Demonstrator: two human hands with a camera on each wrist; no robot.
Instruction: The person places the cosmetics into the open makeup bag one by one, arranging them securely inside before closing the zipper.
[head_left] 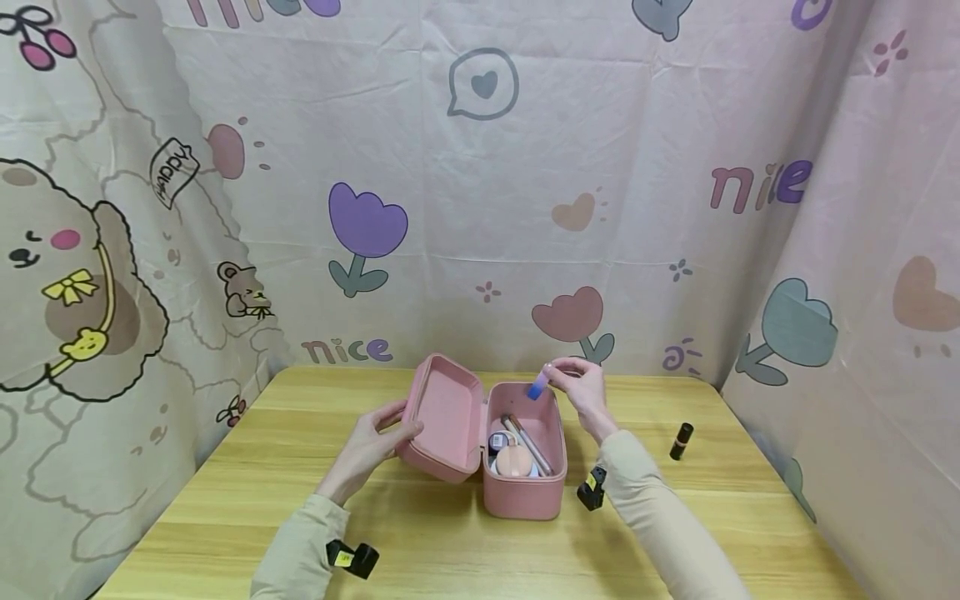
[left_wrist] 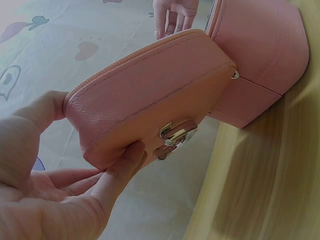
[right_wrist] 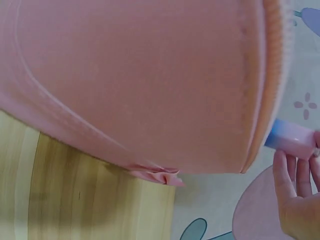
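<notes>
A pink zippered makeup case stands on the table with its lid swung out to the left. My left hand grips the lid's outer end, thumb on the top panel beside a metal-trimmed handle. Over the far end of the case, my right hand pinches a small tube that fades from pink to blue. Its blue end points down toward the opening; in the right wrist view the case wall partly hides it. Inside lie makeup brushes, a round peach puff-like item and a small dark container.
To the right, a black lipstick-like tube stands on the wooden table. A patterned cloth hangs close behind the table's far edge and along both sides.
</notes>
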